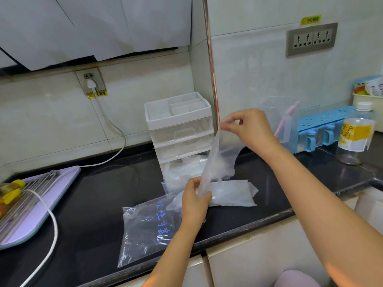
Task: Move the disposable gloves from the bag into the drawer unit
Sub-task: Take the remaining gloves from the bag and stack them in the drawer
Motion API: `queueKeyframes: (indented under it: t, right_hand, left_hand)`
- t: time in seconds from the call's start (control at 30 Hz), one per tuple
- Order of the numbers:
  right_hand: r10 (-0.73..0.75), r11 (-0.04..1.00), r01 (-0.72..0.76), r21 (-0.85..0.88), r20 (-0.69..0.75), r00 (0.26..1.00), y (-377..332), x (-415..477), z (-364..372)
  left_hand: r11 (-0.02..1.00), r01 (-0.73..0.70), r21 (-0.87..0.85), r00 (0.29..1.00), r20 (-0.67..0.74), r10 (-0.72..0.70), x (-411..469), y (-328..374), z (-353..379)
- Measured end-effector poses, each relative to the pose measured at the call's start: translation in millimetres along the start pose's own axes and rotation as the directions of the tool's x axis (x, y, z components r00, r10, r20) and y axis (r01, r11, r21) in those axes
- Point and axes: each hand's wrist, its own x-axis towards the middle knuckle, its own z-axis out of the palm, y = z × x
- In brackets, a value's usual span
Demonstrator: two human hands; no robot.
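Left hand point(194, 201) and right hand point(251, 129) pinch opposite ends of one flimsy clear glove point(217, 162); pulled harder, it could tear or slip before reaching the drawer unit point(180, 129).

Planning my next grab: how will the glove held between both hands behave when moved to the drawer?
The glove is probably floppy: it hangs limp between the right hand and left hand. Likely near weightless, since a fingertip pinch holds it. Its glossy film may slip.

Clear glove point(217, 162) above bag point(149, 228)
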Motion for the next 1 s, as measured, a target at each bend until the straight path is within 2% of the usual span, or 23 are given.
queueKeyframes:
  t: [0.07, 0.13, 0.23, 0.33, 0.43, 0.57, 0.73, 0.9, 1.0]
  right_hand:
    - [-0.058, 0.998, 0.059, 0.012, -0.076, 0.995, -12, 8, -8]
    - [-0.135, 0.99, 0.133, -0.039, -0.053, 0.989, -26, 16, -15]
    - [-0.188, 0.975, 0.193, -0.109, 0.054, 0.981, -40, 23, -20]
    - [-0.194, 0.94, 0.241, -0.24, 0.2, 0.96, -54, 23, -17]
    - [-0.227, 0.876, 0.322, -0.36, 0.284, 0.932, -65, 25, -10]
    - [-0.191, 0.829, 0.348, -0.438, 0.363, 0.912, -75, 30, 5]
    - [-0.136, 0.87, 0.308, -0.385, 0.413, 0.9, -73, 38, 13]
    - [-0.076, 0.931, 0.208, -0.298, 0.4, 0.913, -39, 68, 22]
    - [-0.087, 0.977, 0.143, -0.156, 0.32, 0.943, -23, 85, 30]
  left_hand:
    - [1.0, 0.0, -0.008, 1.0, 0.004, 0.0, 1, 1, 0]
    - [0.999, -0.005, -0.037, 1.0, -0.021, 0.004, 2, 8, -2]
    - [0.99, -0.023, -0.14, 0.99, -0.139, 0.003, 3, 32, -11]
    - [0.962, -0.136, -0.238, 0.953, -0.297, 0.061, 2, 69, -25]
    - [0.933, -0.241, -0.267, 0.938, -0.31, 0.154, -2, 108, -37]
    - [0.978, -0.202, -0.054, 0.974, -0.116, 0.195, 3, 133, -29]
    - [0.958, -0.172, 0.229, 0.981, -0.046, 0.188, 37, 115, -29]
    - [0.875, -0.142, 0.462, 0.98, -0.06, 0.191, 77, 92, -56]
    - [0.83, -0.181, 0.527, 0.944, -0.144, 0.298, 100, 102, -75]
